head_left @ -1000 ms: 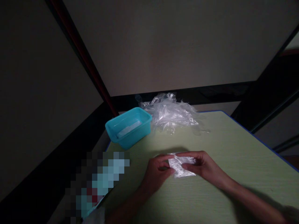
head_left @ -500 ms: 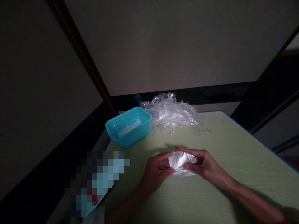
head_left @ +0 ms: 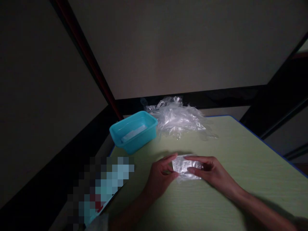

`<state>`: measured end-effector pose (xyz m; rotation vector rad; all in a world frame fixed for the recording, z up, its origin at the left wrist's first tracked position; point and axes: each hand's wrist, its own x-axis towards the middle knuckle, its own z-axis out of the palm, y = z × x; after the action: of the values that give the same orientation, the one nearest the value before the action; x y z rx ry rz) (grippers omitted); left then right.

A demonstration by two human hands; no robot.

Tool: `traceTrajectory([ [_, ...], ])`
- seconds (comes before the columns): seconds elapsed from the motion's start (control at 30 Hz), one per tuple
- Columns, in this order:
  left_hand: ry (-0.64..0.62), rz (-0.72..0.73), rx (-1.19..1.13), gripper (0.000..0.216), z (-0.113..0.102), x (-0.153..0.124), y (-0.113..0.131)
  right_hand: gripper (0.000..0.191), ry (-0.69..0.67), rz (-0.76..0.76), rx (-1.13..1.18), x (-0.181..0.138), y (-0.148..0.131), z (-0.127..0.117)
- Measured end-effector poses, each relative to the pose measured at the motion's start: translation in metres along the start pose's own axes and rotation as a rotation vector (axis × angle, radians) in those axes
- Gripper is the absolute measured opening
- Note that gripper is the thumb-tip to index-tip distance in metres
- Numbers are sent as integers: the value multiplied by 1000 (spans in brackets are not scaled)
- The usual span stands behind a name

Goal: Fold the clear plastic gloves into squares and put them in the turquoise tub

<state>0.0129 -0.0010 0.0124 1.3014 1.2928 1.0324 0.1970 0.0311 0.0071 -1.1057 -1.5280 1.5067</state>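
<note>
Between my hands, just above or on the table, is a small folded packet of clear plastic film (head_left: pixel 184 166), shiny and wrinkled. My left hand (head_left: pixel 160 178) pinches its left edge, thumb below and fingers above. From the other side my right hand (head_left: pixel 213 171) has its fingers along the upper edge and the thumb pressed on the face of the plastic. Loose film sticks out under the packet's lower edge. Whether anything lies inside the plastic cannot be made out.
A turquoise plastic basin (head_left: pixel 141 142) with flat whitish pieces inside stands at the table's back left. Beside it spreads a heap of crumpled clear plastic (head_left: pixel 178 118). The pale green table (head_left: pixel 243 160) has a blue edge; a blurred-out item (head_left: pixel 108 186) lies at left.
My right fingers have come down onto the packet's upper edge, and the plastic looks flatter and more squared. The left hand keeps its pinch almost in place.
</note>
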Motion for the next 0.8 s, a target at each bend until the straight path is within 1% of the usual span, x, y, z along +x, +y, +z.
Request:
traceTrajectory([
  [0.1,13,17,5,14,0,1,1,40,-3,-2,-61,0,-1,-1],
  [0.2,10,0,6,14,0,1,1,41,-18,-12,-101,0,-1,-3],
  [0.23,6,-12,8,18,0,0,1,41,-20,-14,-109,0,-1,-3],
  [0.33,1,-41,4,39,0,0,1,41,-21,-10,-122,-1,0,-4],
  [0.43,-2,-42,-9,50,1,0,1,41,-19,-4,-126,-1,0,-3],
  [0.63,-3,-18,-31,56,0,1,1,41,22,-14,-136,0,-2,-3],
  [0.73,0,32,17,51,0,2,-2,43,52,-28,-126,1,-1,-5],
  [0.8,39,96,76,49,-2,3,-6,44,71,-17,-119,2,-1,-6],
])
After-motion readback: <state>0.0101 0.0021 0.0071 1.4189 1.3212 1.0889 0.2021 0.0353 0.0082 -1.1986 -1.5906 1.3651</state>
